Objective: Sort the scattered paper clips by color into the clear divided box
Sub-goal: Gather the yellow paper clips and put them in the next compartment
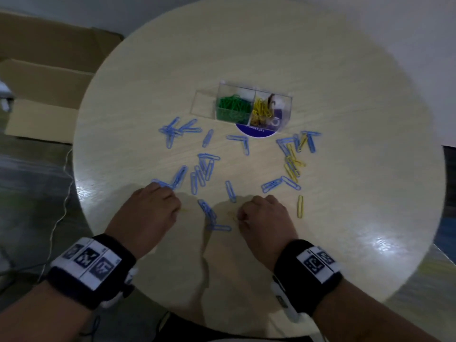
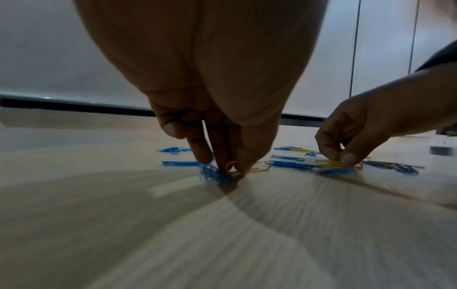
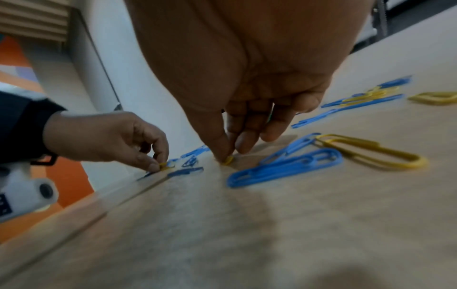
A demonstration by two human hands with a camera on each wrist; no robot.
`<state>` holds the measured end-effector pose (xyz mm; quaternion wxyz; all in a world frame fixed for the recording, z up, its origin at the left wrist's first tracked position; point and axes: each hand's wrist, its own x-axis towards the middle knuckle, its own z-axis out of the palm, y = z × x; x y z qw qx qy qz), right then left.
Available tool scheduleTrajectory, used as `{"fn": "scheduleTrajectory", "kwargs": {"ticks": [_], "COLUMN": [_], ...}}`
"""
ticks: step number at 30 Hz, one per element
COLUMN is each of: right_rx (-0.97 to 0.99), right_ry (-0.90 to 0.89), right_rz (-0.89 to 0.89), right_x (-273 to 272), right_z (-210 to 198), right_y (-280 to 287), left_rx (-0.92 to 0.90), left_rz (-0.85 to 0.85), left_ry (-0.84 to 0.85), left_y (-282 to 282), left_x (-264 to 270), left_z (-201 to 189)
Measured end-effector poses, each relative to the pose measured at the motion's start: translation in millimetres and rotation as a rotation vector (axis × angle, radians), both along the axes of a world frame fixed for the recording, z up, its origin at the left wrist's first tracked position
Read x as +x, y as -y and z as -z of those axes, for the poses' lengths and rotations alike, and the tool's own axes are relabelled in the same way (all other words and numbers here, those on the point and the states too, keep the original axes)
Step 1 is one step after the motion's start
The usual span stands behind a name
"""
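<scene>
The clear divided box [image 1: 254, 104] stands toward the far side of the round table [image 1: 345, 218], green clips filling its left compartment and yellow clips [image 1: 261, 108] the one beside it, while the loose clips lie nearer: blue clips [image 1: 202, 171] strewn from left to centre, a mixed yellow-and-blue cluster [image 1: 294, 154] at the right, and one lone yellow clip [image 1: 300, 206] near right. At the near edge of the scatter, the left hand [image 1: 150, 208] has thumb and fingertips pressed together on a yellow clip [image 2: 231, 166] that sits against a tangle of blue ones, and the right hand [image 1: 264, 215] likewise pinches a small yellow clip [image 3: 228, 160] low on the tabletop. The likely trouble is that a blue clip, hooked to the yellow one under the left fingers, rides along on the lift and ends up in the yellow compartment; a thin clip lying flat may also slip from either pinch. The path to the box crosses scattered blue clips, so a low sweep of the wrists could scatter them. The table's right side and near edge offer open surface, and the rim is well apart from both hands.
</scene>
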<state>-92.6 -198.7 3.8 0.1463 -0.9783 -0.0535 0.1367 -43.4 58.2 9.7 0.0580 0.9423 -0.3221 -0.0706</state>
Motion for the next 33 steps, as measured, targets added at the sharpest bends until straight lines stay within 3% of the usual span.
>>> {"fn": "scheduleTrajectory", "kwargs": {"ticks": [6, 10, 13, 17, 20, 23, 27, 30, 33], "right_rx": [0.209, 0.303, 0.294, 0.328, 0.391, 0.396, 0.282, 0.222, 0.295], "right_ry": [0.060, 0.218, 0.197, 0.074, 0.089, 0.179, 0.128, 0.053, 0.078], "right_rz": [0.086, 0.395, 0.504, 0.282, 0.313, 0.394, 0.151, -0.018, -0.075], "right_x": [0.9, -11.6, -13.6, -9.6, 0.8, 27.3, 63.3, 59.3, 36.1], "right_z": [-4.4, -3.3, 6.0, 10.3, 0.3, -6.2, -5.2, -0.3, 3.5], "right_y": [26.6, 89.0, 108.6, 86.4, 96.1, 129.8, 149.8, 138.7, 127.9], "left_rx": [-0.127, -0.301, -0.315, -0.265, -0.256, -0.366, -0.312, -0.315, -0.326], "left_rz": [-0.152, -0.015, 0.094, 0.036, -0.067, 0.073, 0.255, 0.165, 0.022], "left_ry": [-0.059, -0.117, -0.172, -0.204, -0.143, -0.182, -0.217, -0.168, -0.139], "left_y": [16.7, 71.5, 99.6, 94.9, 96.4, 134.0, 167.2, 147.7, 137.0], "left_x": [6.2, -2.6, -7.5, 1.5, 13.0, 16.5, 13.3, 21.5, 41.7], "left_z": [-15.9, -11.3, 0.1, 10.6, 6.1, 5.6, 23.5, 21.4, 13.1]}}
